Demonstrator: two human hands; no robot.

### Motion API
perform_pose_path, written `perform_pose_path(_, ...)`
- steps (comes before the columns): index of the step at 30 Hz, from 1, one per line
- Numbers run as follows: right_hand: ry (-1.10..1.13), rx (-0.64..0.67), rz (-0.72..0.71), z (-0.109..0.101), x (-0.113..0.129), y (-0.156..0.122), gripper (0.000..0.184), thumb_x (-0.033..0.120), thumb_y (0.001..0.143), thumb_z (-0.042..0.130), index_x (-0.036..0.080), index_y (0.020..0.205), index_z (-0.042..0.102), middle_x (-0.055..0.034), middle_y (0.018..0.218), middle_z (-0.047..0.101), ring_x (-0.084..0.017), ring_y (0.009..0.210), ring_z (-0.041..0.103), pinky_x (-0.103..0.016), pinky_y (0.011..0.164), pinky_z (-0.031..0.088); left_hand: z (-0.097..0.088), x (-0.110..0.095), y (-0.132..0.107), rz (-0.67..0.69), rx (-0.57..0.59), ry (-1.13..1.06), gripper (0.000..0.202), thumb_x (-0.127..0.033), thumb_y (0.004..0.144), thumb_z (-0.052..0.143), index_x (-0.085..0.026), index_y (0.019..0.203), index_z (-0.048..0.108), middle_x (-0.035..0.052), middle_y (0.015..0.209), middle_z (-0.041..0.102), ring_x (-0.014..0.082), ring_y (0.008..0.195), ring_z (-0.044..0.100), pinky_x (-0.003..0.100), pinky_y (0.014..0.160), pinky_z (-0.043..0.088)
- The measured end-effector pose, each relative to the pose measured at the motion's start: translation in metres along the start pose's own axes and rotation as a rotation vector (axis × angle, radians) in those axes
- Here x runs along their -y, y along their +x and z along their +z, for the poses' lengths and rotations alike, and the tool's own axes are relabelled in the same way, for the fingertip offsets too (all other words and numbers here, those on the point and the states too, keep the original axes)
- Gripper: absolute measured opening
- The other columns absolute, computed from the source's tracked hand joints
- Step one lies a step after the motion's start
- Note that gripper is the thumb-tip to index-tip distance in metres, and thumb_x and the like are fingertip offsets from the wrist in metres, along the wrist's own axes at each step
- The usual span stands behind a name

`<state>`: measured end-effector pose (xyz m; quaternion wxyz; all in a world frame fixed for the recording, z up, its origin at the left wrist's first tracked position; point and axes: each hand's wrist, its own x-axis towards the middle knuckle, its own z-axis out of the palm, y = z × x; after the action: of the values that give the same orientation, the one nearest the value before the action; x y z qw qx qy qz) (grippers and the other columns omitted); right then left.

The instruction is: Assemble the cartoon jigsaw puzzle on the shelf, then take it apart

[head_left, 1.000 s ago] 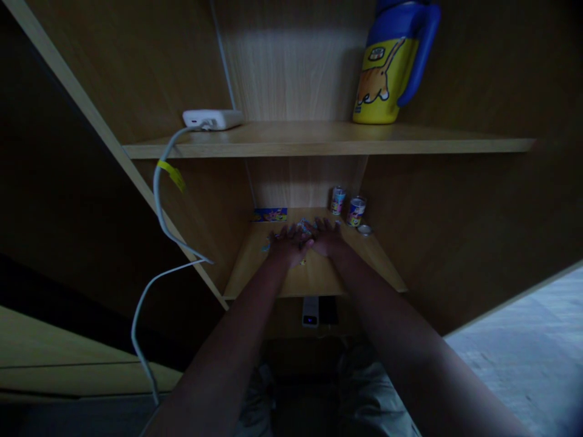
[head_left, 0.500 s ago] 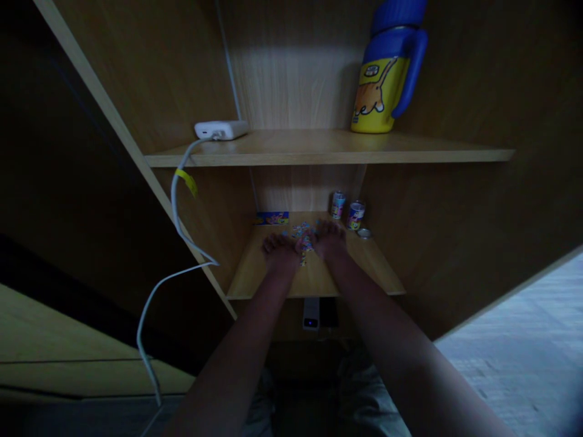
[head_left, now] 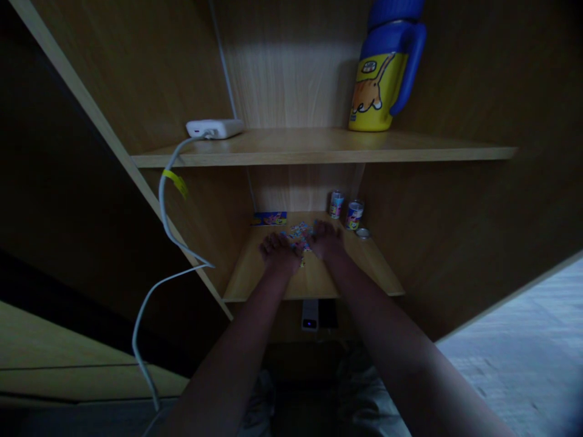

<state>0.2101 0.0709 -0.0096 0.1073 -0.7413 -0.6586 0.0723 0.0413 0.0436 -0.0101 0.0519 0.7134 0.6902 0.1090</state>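
A loose pile of small colourful pieces (head_left: 300, 231), which look like jigsaw puzzle pieces, lies on the lower wooden shelf (head_left: 255, 279). At the pile's left edge my left hand (head_left: 279, 250) rests palm down, its fingers spread. My right hand (head_left: 326, 239) lies on the right side of the pile, also palm down with fingers apart. Both hands touch or hover just over the pieces; the dim light hides which. Behind my left hand a blue printed strip (head_left: 269, 218) stands near the back wall.
Two small printed cans, one (head_left: 336, 204) behind the other (head_left: 354, 215), stand at the back right beside a round metal lid (head_left: 363, 233). Above, the upper shelf (head_left: 291, 145) holds a blue-yellow bottle (head_left: 380, 79) and a white power bank (head_left: 215, 128) with a hanging cable (head_left: 166, 224).
My right hand has shifted slightly left and my left hand has moved very little. Somewhat more of the colourful pile shows between them. The camera view has drifted a little.
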Motion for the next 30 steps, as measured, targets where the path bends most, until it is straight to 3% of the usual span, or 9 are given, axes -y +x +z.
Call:
perform_pose_path(4, -0.03, 0.063, -0.112, -0.001, -0.001, 0.003, 0.087, 0.07, 0.113, 0.014, 0.018, 0.182, 0.025, -0.0154, 0.189, 0.019, -0.031, 0.175, 0.018, -0.065, 0.138, 0.007, 0.0, 0.001, 0.0, 0.124, 0.052, -0.005, 0.093, -0.072, 0.106, 0.03, -0.012, 0.178, 0.033, 0.0241, 0.186, 0.025, 0.0509, 0.173, 0.019, 0.069, 0.138, 0.014)
perform_pose_path(8, -0.045, 0.102, -0.188, 0.002, -0.003, 0.007, 0.083, 0.068, 0.115, 0.016, 0.02, 0.182, 0.023, -0.0132, 0.19, 0.014, -0.032, 0.176, 0.014, -0.069, 0.138, 0.008, 0.001, -0.001, -0.001, 0.143, 0.04, 0.062, 0.091, -0.071, 0.108, 0.028, -0.012, 0.177, 0.034, 0.0225, 0.186, 0.025, 0.0467, 0.174, 0.02, 0.065, 0.139, 0.015)
perform_pose_path(11, -0.015, 0.076, -0.198, 0.004, -0.005, 0.007, 0.082, 0.066, 0.116, 0.015, 0.02, 0.183, 0.021, -0.0125, 0.19, 0.015, -0.03, 0.176, 0.014, -0.067, 0.139, 0.009, 0.0, -0.002, -0.004, 0.169, 0.025, 0.07, 0.08, -0.063, 0.113, 0.027, -0.015, 0.177, 0.038, 0.0194, 0.186, 0.027, 0.0417, 0.173, 0.024, 0.063, 0.14, 0.017)
perform_pose_path(15, 0.037, -0.029, -0.247, 0.004, -0.006, 0.002, 0.081, 0.062, 0.118, 0.016, 0.015, 0.182, 0.022, -0.0142, 0.19, 0.014, -0.028, 0.177, 0.013, -0.056, 0.141, 0.009, -0.004, -0.002, -0.004, 0.158, -0.073, 0.003, 0.064, -0.043, 0.117, 0.024, -0.017, 0.171, 0.048, 0.018, 0.183, 0.038, 0.0357, 0.171, 0.031, 0.065, 0.139, 0.02)
perform_pose_path(19, 0.06, 0.039, -0.471, -0.001, -0.003, -0.012, 0.08, 0.061, 0.118, 0.02, 0.013, 0.182, 0.021, -0.0142, 0.189, 0.014, -0.026, 0.177, 0.011, -0.052, 0.142, 0.005, -0.012, 0.001, 0.001, 0.145, -0.137, -0.074, 0.058, -0.034, 0.118, 0.025, -0.02, 0.164, 0.057, 0.016, 0.175, 0.051, 0.0315, 0.167, 0.041, 0.064, 0.137, 0.029)
perform_pose_path(22, 0.068, 0.12, -0.571, -0.004, 0.001, -0.03, 0.078, 0.056, 0.118, 0.015, 0.014, 0.183, 0.018, -0.0112, 0.19, 0.011, -0.024, 0.177, 0.007, -0.053, 0.142, 0.002, -0.016, 0.002, 0.004, 0.212, -0.132, -0.094, 0.057, -0.03, 0.118, 0.025, -0.022, 0.162, 0.06, 0.0125, 0.174, 0.053, 0.0275, 0.167, 0.042, 0.059, 0.138, 0.029)
perform_pose_path(26, 0.0, 0.141, -0.537, -0.004, 0.007, -0.054, 0.085, 0.06, 0.114, 0.032, 0.016, 0.184, 0.012, -0.0117, 0.19, 0.007, -0.029, 0.177, 0.008, -0.062, 0.141, 0.001, -0.013, 0.002, 0.005, 0.264, -0.132, -0.103, 0.058, -0.031, 0.119, 0.024, -0.02, 0.164, 0.059, 0.0128, 0.176, 0.052, 0.0257, 0.167, 0.041, 0.053, 0.139, 0.027)
perform_pose_path(30, -0.033, 0.072, -0.287, -0.003, 0.013, -0.064, 0.078, 0.053, 0.115, 0.026, 0.017, 0.183, 0.018, -0.0126, 0.189, 0.008, -0.03, 0.177, 0.012, -0.065, 0.14, 0.006, -0.006, 0.0, 0.006, 0.241, -0.079, -0.036, 0.061, -0.038, 0.118, 0.023, -0.021, 0.168, 0.054, 0.0149, 0.178, 0.047, 0.031, 0.169, 0.038, 0.062, 0.138, 0.024)
